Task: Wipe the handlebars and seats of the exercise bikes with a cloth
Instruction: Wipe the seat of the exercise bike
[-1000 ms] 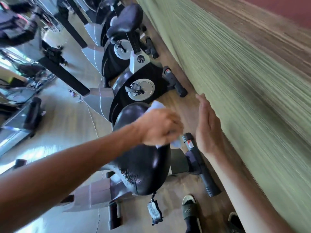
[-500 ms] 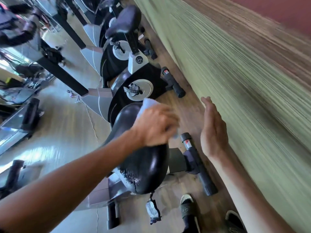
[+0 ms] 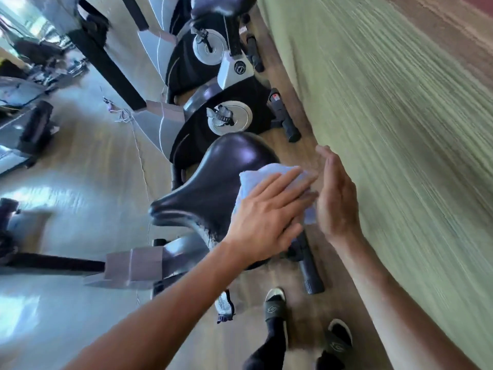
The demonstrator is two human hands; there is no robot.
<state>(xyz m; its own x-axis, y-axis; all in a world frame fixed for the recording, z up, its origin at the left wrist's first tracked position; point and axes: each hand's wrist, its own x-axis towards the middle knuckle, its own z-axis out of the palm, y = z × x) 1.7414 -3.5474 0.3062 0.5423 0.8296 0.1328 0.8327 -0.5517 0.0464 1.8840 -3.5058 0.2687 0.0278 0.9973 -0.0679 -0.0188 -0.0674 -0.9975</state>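
The seat-wiping step is in hand: the left hand (image 3: 269, 217) lies flat, fingers straight, pressing the pale cloth (image 3: 256, 180) onto the right side of the near black seat (image 3: 213, 182); the right hand (image 3: 336, 196) hovers open just right of it, holding nothing. The next move likely calls for sweeping the cloth left toward the seat's narrow nose; the far seat (image 3: 221, 6) waits beyond.

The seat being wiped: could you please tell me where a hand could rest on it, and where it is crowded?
The seat is bare at its narrow nose and glossy middle. Its wide rear is crowded: the left hand presses the cloth flat there, and the right hand hovers open beside the cloth's edge.
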